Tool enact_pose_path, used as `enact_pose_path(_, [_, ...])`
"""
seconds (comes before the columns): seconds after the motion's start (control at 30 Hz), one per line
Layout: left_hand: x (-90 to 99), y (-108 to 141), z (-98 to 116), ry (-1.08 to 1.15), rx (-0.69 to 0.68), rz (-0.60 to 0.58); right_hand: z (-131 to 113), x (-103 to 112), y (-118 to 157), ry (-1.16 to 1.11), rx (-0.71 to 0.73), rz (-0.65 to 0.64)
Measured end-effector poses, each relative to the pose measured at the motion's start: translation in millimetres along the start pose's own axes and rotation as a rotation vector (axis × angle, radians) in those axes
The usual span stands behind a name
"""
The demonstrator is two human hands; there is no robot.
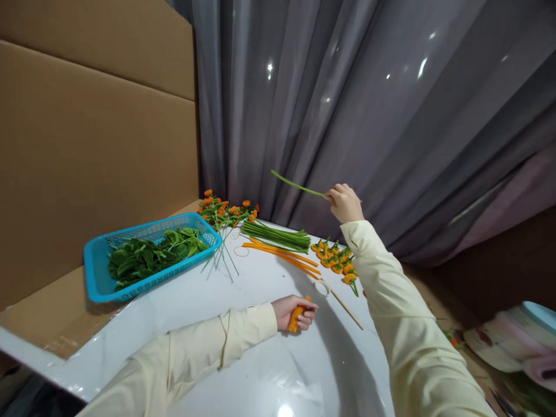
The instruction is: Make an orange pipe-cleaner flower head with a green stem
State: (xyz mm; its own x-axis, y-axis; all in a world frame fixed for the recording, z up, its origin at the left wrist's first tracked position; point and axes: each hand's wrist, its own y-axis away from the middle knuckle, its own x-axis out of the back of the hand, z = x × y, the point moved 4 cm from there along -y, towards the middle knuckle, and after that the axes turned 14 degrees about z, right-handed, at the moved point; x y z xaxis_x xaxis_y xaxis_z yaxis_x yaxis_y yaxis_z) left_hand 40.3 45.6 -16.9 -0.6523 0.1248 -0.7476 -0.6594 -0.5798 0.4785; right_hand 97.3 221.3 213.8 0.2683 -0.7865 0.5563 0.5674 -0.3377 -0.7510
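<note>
Resting low over the white table, my left hand is closed around a fuzzy orange pipe-cleaner piece. My right hand is raised past the table's far side and pinches one green pipe cleaner near one end, its long part pointing left. Below that hand lie a bundle of green pipe cleaners and several loose orange pipe cleaners. Orange flower heads with short green stubs sit in rows by the right sleeve. Close to my left hand are a roll of tape and a thin wooden stick.
A blue plastic basket at the left holds fuzzy green leaves. Orange flowers on stems lie at the back corner. A cardboard wall and a grey curtain enclose the table. A pale container stands at the right.
</note>
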Motion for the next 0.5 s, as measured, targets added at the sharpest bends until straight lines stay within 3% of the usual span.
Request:
enact_pose_path(0.17, [-1.3,1,0,0.002,-0.01,0.002,-8,-15,19,-0.062,0.025,-0.082])
enact_pose_path(0.5, [-2.5,2,1,-0.022,-0.014,0.012,-69,-108,52,-0.186,0.069,-0.341])
